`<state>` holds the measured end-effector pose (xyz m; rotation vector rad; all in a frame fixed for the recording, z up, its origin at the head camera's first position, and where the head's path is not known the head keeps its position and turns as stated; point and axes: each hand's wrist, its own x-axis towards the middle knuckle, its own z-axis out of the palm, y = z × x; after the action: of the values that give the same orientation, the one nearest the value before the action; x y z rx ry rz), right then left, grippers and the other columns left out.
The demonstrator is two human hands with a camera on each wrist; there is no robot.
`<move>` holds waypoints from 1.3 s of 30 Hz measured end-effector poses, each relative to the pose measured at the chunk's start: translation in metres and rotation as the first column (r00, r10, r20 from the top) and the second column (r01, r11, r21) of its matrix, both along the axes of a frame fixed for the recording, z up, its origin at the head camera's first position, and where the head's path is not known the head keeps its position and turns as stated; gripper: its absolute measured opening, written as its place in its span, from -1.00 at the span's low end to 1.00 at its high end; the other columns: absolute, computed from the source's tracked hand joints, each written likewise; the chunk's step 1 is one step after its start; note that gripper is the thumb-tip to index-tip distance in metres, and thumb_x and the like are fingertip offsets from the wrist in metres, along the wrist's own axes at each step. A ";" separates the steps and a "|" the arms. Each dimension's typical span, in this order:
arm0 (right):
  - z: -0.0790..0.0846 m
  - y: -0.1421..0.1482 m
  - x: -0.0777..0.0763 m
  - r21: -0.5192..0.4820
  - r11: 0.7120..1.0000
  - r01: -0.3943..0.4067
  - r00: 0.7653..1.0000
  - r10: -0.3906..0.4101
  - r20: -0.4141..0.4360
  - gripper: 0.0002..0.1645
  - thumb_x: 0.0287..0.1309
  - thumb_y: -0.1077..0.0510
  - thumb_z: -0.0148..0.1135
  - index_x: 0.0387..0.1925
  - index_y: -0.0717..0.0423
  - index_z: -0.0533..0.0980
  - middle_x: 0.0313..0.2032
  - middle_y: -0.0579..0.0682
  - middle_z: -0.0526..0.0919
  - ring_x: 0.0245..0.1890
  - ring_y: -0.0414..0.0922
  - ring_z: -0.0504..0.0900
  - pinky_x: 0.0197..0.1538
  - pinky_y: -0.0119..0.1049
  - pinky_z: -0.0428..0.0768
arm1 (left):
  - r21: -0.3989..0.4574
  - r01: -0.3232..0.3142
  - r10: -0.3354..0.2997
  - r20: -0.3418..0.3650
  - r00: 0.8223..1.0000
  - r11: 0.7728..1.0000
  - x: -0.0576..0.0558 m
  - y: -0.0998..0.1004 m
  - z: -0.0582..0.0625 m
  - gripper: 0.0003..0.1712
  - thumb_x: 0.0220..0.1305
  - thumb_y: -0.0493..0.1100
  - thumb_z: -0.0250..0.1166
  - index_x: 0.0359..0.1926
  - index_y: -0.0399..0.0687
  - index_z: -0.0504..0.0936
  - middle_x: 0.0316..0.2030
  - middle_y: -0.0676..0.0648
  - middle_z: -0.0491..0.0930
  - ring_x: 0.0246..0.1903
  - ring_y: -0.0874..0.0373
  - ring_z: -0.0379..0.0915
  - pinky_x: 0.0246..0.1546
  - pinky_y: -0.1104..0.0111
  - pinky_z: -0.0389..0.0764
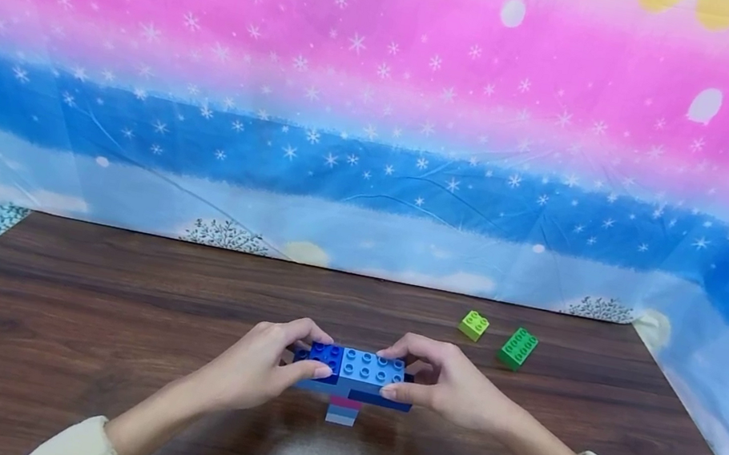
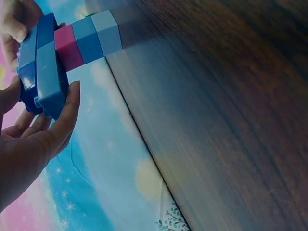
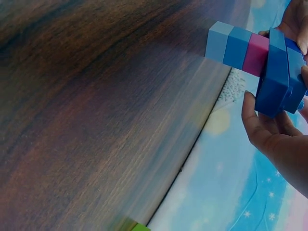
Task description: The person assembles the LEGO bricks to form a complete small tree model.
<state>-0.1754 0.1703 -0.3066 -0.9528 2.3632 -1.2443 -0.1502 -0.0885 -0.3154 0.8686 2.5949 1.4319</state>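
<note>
Toy building bricks form a T-shaped stack in front of the person. Its narrow column has a pale blue brick [image 2: 107,33] at the foot, a mid-blue brick [image 2: 87,40] and a pink brick [image 2: 69,47]. Two layers of blue bricks spread out above. On top, a dark blue brick [image 1: 326,352] sits beside a light blue brick [image 1: 373,370]. The left hand [image 1: 267,365] grips the left end, thumb on the dark blue brick. Thumb and fingers of the right hand [image 1: 446,384] grip the right end of the light blue brick. Fingers partly cover both ends.
A lime green brick [image 1: 474,326] and a longer green brick [image 1: 518,348] lie on the dark wooden table [image 1: 103,295], behind and to the right of the stack. A pink and blue snowflake-patterned cloth [image 1: 373,180] hangs along the table's back and sides.
</note>
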 end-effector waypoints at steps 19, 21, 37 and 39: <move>0.002 0.027 -0.009 0.059 0.998 -0.016 0.999 0.019 -0.040 -0.55 0.15 0.08 0.21 0.09 0.04 0.42 -0.04 -0.03 0.55 -0.05 -0.09 0.53 -0.09 -0.23 0.52 | 0.018 -0.034 0.033 0.053 0.998 0.999 0.002 0.000 0.000 -0.67 0.21 -0.11 0.23 -0.07 -0.22 0.52 -0.19 -0.15 0.59 -0.26 0.12 0.52 -0.36 0.44 0.53; 0.003 0.036 -0.014 0.073 0.997 0.003 0.997 0.003 -0.081 -0.54 0.15 0.08 0.22 0.08 0.07 0.43 -0.03 0.03 0.55 -0.03 -0.05 0.52 -0.07 -0.23 0.51 | 0.019 -0.036 0.035 0.054 0.998 0.999 0.002 0.000 0.000 -0.66 0.21 -0.10 0.24 -0.07 -0.22 0.51 -0.20 -0.14 0.59 -0.28 0.13 0.52 -0.37 0.44 0.53; -0.011 0.121 -0.052 0.270 0.925 0.269 0.953 -0.214 -0.214 -0.54 0.08 0.22 0.25 0.06 0.17 0.43 0.03 0.19 0.46 -0.23 0.04 0.47 -0.29 -0.20 0.47 | 0.027 -0.033 0.031 0.067 0.997 0.999 0.002 0.001 0.000 -0.65 0.20 -0.10 0.25 -0.07 -0.23 0.51 -0.22 -0.13 0.59 -0.34 0.18 0.51 -0.42 0.45 0.52; -0.016 0.130 -0.056 0.279 0.916 0.289 0.945 -0.227 -0.234 -0.52 0.07 0.30 0.24 0.07 0.18 0.43 0.06 0.20 0.43 -0.21 0.05 0.46 -0.29 -0.17 0.46 | 0.031 -0.031 0.029 0.070 0.997 0.999 0.002 0.001 -0.001 -0.65 0.20 -0.10 0.25 -0.07 -0.23 0.51 -0.21 -0.13 0.59 -0.35 0.18 0.51 -0.43 0.45 0.52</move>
<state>-0.2318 0.3005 -0.3229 -0.7061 2.8092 -0.8489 -0.1485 -0.0871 -0.3159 0.7721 2.5524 1.4867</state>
